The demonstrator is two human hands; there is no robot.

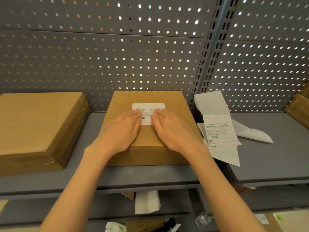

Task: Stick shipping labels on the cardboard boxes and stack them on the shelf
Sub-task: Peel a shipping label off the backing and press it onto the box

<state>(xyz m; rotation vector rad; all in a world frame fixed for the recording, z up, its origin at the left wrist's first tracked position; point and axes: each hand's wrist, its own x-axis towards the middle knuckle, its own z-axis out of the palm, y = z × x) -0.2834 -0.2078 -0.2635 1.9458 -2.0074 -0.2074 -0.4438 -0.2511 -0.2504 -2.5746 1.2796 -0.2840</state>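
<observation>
While both hands lay flat on the box (150,131), nothing was gripped: the left hand (122,131) and the right hand (173,129) were open, palms down, fingers straight and together. Their fingertips pressed on the label (148,108), which sat on the box top; its far edge showed past the fingers and a strip of it with a barcode showed in the gap between the hands. The box stood on the grey shelf (267,158), under the palms. Left of the left hand, apart from it, stood a second box (38,124), bare on top. Just right of the right hand lay loose labels (219,129) and white backing sheets (210,102), partly leaning on the pegboard (100,56) beyond the fingertips
</observation>
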